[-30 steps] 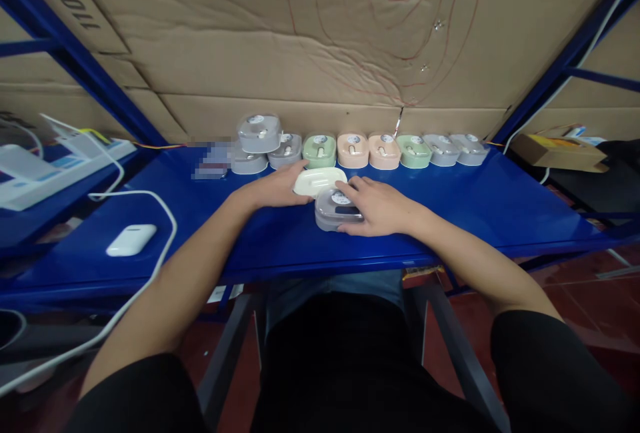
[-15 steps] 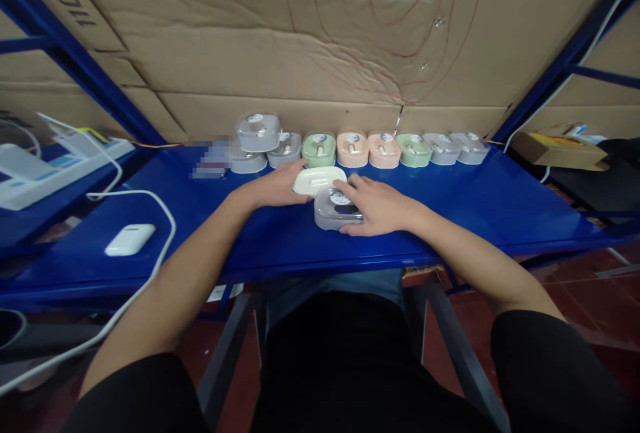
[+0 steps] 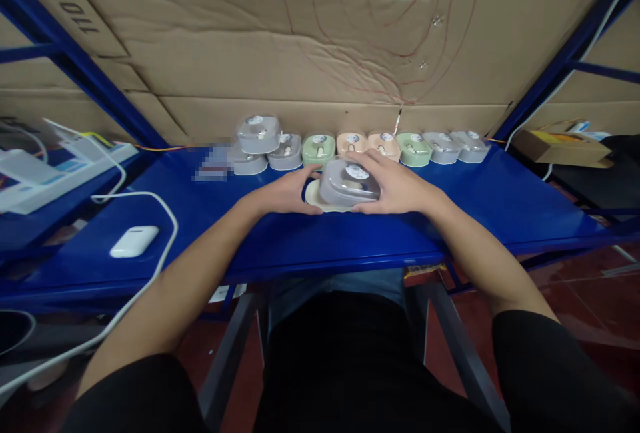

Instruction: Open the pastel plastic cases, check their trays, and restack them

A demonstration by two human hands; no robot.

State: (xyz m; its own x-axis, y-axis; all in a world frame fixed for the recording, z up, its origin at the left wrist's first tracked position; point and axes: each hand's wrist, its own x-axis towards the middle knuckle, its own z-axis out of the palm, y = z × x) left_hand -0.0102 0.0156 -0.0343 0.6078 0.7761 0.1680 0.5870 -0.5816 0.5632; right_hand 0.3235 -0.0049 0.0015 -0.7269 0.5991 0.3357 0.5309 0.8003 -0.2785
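My left hand [image 3: 290, 192] curves round the left end of a shallow cream-coloured tray [image 3: 313, 194], thumb at its near edge and fingers at its far edge. In my right hand [image 3: 395, 183] is a rounded grey box with a clear lid [image 3: 347, 186] and a white round label on top. The box sits over the tray, tilted a little, and covers most of it. Whether it rests fully on the tray, I cannot tell.
Behind my hands stands a row of similar boxes, among them a green box [image 3: 319, 150], a peach box [image 3: 384, 142] and a stacked grey box [image 3: 259, 134]. A white earbud case [image 3: 134, 242] and a white cable [image 3: 173, 226] lie left. A cardboard wall [image 3: 225, 53] closes the back.
My right hand has lifted the grey box from the near side of the tray to above it. The tray has shifted slightly right and nearer with my left hand.
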